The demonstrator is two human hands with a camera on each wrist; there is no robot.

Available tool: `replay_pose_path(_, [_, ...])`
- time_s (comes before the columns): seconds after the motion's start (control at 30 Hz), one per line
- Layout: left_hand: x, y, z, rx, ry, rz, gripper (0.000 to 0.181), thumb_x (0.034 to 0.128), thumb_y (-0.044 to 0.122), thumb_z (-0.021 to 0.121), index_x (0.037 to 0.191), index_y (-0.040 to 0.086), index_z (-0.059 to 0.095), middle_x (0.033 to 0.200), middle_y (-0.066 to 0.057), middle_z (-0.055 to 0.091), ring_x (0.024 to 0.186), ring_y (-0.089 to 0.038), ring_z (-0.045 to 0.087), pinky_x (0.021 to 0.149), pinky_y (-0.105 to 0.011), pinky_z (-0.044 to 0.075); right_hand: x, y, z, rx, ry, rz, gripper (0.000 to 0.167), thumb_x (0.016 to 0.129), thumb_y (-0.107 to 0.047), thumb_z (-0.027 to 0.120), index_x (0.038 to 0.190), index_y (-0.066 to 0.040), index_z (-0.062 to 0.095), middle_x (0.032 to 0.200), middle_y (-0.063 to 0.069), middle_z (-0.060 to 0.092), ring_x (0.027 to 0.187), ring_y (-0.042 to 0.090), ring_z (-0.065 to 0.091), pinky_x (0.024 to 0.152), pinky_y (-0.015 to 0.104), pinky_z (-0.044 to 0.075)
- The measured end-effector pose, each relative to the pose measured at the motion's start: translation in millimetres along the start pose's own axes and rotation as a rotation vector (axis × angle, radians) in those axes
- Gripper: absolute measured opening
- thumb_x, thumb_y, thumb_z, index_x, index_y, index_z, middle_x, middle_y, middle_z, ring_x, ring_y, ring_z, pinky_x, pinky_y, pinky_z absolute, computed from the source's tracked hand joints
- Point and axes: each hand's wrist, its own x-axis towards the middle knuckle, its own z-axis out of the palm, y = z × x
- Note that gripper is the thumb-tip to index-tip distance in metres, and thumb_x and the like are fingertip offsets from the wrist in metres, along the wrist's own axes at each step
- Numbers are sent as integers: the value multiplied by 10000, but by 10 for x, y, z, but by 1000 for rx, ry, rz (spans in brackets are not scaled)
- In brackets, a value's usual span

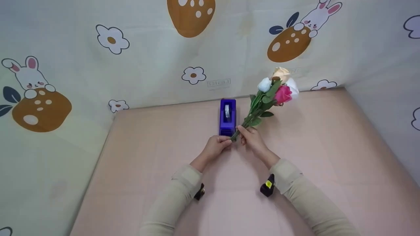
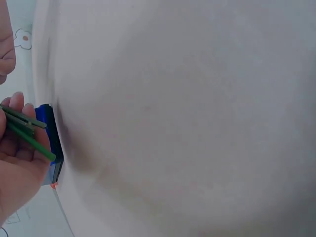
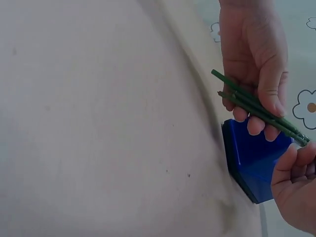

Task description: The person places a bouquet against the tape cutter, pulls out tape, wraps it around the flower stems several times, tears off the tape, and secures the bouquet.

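Note:
A small bouquet of artificial flowers (image 1: 283, 94) with pink, white and cream blooms leans up and to the right in the head view. My right hand (image 1: 254, 140) pinches its green stems between thumb and fingers. Close to the lower stem ends, my left hand (image 1: 215, 147) holds the same bundle, thumb against the stems. Bare green stem ends (image 2: 32, 140) lie across a palm in the left wrist view; these stems (image 3: 256, 108) pass between both hands in the right wrist view. Just behind the hands stands a blue tape dispenser (image 1: 227, 116) with a roll inside.
The pinkish tabletop (image 1: 157, 141) spreads around both arms. A patterned wall covering (image 1: 147, 68) with rabbits and flowers rises at its back and sides. Black devices (image 1: 268, 186) sit at the wrists by the cuffs.

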Motion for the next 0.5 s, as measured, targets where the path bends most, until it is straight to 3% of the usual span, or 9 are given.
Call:
replay_pose_path(0.17, [16, -18, 27, 29, 79, 6, 217, 831, 80, 656, 1021, -22, 681, 901, -133, 686, 655, -81, 506, 594, -171, 430, -4, -29, 57, 50, 79, 51, 328, 904, -291, 571, 709, -44, 479, 520, -10, 441, 440, 92, 410, 475, 250, 392])
replay_pose_path(0.33, [30, -31, 22, 99, 144, 69, 165, 785, 53, 697, 926, -33, 697, 840, -127, 678, 653, -74, 497, 587, -174, 427, -15, -23, 71, -33, 101, 87, 350, 910, -339, 552, 769, -21, 506, 538, -6, 463, 468, 101, 443, 506, 269, 408])
replay_pose_path(0.5, [40, -25, -1, 117, 122, 75, 118, 799, 58, 683, 866, -35, 659, 790, -77, 631, 675, -87, 479, 605, -183, 414, -33, 17, 62, -55, 82, 93, 401, 941, -347, 489, 723, -12, 516, 515, -5, 475, 485, 105, 465, 499, 264, 399])
